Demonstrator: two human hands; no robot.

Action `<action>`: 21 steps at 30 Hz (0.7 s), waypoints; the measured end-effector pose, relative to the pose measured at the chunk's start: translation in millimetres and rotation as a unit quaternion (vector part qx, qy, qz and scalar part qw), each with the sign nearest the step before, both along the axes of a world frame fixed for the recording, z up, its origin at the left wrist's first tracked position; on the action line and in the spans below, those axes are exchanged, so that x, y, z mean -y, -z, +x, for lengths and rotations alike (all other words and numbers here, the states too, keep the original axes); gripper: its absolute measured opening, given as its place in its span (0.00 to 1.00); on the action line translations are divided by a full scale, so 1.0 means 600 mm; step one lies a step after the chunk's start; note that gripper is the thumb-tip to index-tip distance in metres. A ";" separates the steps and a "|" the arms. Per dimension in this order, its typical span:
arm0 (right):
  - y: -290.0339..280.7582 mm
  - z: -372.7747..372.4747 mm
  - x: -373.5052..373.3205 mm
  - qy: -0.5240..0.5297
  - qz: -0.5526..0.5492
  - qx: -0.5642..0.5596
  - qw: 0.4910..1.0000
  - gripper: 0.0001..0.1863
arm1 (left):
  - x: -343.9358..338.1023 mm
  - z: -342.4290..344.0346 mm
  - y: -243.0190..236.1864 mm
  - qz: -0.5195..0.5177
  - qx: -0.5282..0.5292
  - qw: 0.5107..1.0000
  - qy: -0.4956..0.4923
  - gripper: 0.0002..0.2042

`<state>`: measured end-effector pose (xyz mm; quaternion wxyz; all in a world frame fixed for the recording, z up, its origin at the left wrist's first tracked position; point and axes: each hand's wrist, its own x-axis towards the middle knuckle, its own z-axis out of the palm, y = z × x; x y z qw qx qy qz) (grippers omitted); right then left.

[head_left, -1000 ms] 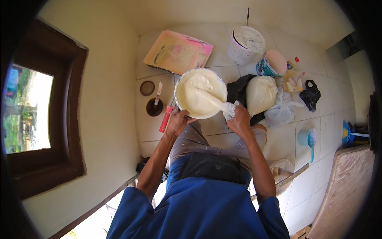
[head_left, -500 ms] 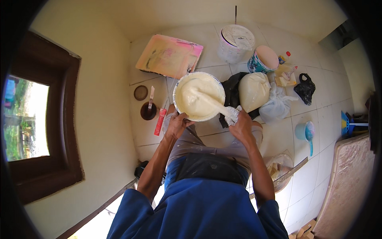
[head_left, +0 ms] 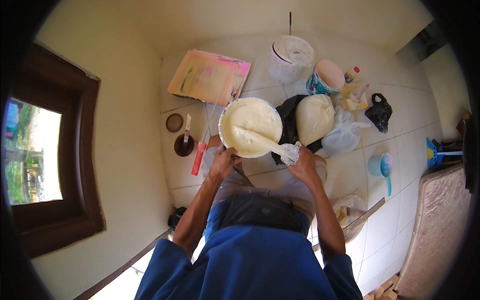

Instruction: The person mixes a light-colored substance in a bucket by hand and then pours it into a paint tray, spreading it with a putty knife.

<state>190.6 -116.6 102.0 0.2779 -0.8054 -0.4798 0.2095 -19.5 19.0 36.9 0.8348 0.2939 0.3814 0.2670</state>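
Note:
My left hand (head_left: 224,161) grips the lower left rim of a bucket (head_left: 262,112) of thick cream paste, held above my legs. My right hand (head_left: 303,162) is closed on the pale, paste-coated stirring stick (head_left: 268,142), whose crumpled whitish end lies at my fingers and whose other end is sunk in the paste. A roller with a red handle (head_left: 198,158) lies left of the bucket, its wire reaching toward a stained pink-and-cream tray (head_left: 196,74). A dark pot (head_left: 180,149) with a brush (head_left: 187,127) stands beside a round brown lid (head_left: 174,122).
Lidded pail (head_left: 291,52), teal tub (head_left: 318,85), cream sack (head_left: 312,120), white bag (head_left: 337,140) and black bag (head_left: 378,114) sit ahead-right on the tiles. A blue dipper (head_left: 380,166) and leaning mattress (head_left: 435,220) are at right, a window frame (head_left: 82,150) at left.
The stick's end in the paste has shifted down and left within the bucket. The bucket sits a little lower in the view, and the surroundings have shifted slightly left as the view moved.

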 end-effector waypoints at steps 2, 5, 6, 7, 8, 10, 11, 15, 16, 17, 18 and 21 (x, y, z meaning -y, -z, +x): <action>0.012 0.010 0.007 0.005 0.025 0.029 0.999 0.15 | 0.002 0.005 -0.006 -0.003 0.005 1.000 -0.005 0.26; 0.020 0.017 0.015 -0.014 0.041 0.123 0.991 0.15 | -0.002 0.002 0.002 0.003 0.000 1.000 -0.001 0.26; 0.011 0.012 0.015 -0.015 0.008 0.061 0.998 0.15 | -0.002 0.002 0.002 0.006 0.003 1.000 0.000 0.26; 0.004 0.011 0.013 -0.015 -0.025 -0.002 1.000 0.15 | -0.003 0.002 0.003 -0.001 -0.002 1.000 -0.002 0.26; 0.002 0.014 0.010 0.006 -0.095 -0.037 0.995 0.18 | -0.003 0.002 0.003 -0.009 -0.007 1.000 -0.004 0.26; -0.010 0.014 0.013 -0.002 -0.045 0.020 0.999 0.18 | -0.003 0.001 0.005 -0.003 0.004 1.000 -0.001 0.26; -0.016 0.013 0.016 -0.010 0.003 0.074 0.997 0.19 | -0.004 0.001 0.006 0.000 0.013 1.000 0.001 0.26; -0.030 0.015 0.019 0.020 -0.036 0.080 0.996 0.19 | -0.003 0.011 0.009 0.004 0.016 1.000 -0.002 0.25; -0.031 0.011 0.018 -0.007 -0.028 0.092 0.995 0.17 | -0.001 0.012 0.011 -0.001 0.008 1.000 -0.012 0.25; -0.030 0.012 0.019 -0.032 -0.020 0.103 0.994 0.15 | -0.001 0.013 0.012 -0.007 0.000 1.000 -0.022 0.25; -0.028 0.010 0.011 -0.038 -0.031 0.066 0.997 0.15 | -0.002 0.008 0.009 -0.005 0.009 1.000 -0.012 0.24; -0.053 0.006 0.014 -0.002 -0.019 0.130 0.991 0.16 | -0.001 0.008 -0.002 0.007 0.004 1.000 -0.005 0.24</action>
